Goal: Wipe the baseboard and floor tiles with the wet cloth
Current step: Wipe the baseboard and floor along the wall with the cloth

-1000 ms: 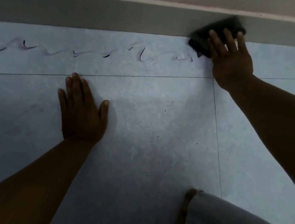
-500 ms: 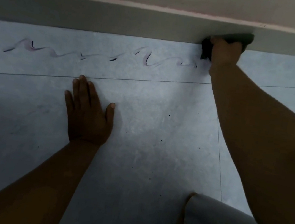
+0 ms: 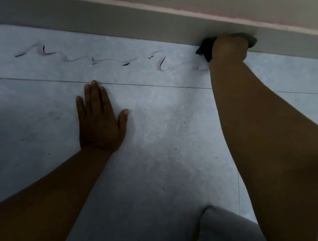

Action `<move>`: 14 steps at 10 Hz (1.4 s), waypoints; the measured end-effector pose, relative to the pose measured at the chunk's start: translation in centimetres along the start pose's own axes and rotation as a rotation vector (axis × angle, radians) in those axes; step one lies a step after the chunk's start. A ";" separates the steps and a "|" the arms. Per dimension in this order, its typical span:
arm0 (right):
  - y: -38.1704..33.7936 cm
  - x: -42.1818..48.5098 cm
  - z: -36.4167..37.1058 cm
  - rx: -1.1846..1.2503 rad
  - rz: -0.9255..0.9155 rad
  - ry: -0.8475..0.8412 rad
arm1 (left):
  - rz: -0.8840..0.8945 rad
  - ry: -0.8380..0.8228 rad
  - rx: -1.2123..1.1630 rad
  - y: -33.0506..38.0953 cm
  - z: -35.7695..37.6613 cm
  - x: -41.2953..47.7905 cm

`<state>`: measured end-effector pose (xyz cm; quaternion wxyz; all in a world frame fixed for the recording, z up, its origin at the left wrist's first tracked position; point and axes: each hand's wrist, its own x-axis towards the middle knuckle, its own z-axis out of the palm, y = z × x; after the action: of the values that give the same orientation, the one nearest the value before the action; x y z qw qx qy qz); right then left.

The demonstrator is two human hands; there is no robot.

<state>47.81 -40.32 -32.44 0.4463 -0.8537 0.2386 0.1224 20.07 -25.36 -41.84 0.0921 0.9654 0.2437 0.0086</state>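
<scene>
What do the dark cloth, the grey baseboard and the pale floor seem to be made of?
The dark crumpled cloth in the right hand looks like soft fabric: it bunches and folds. The grey baseboard strip looks smooth and matte, perhaps painted or tile; the dim light leaves it open. The pale blue-grey mottled floor tiles look like hard ceramic or stone, with thin joint lines and a faint sheen.

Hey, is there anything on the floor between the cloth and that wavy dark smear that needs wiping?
Nothing visible. The right hand presses the dark cloth against the baseboard, and the smear begins on the tile just left of it. The left hand rests flat on the nearer tile, clear of that path.
</scene>
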 end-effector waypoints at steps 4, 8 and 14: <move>4.1 -2.6 -0.2 -0.263 -0.276 0.043 | -0.008 -0.013 -0.006 -0.1 -0.1 0.1; 8.1 0.4 -6.5 -0.918 -0.676 0.168 | -0.012 -0.038 -0.016 -0.1 -0.2 0.1; 6.5 -0.7 4.1 -0.869 -0.371 0.031 | -0.017 -0.025 -0.010 0.1 -0.3 0.2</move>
<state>43.89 -39.89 -39.07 0.0584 -0.9913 0.0155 0.1166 20.23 -25.28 -41.58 0.0999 0.9629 0.2508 -0.0033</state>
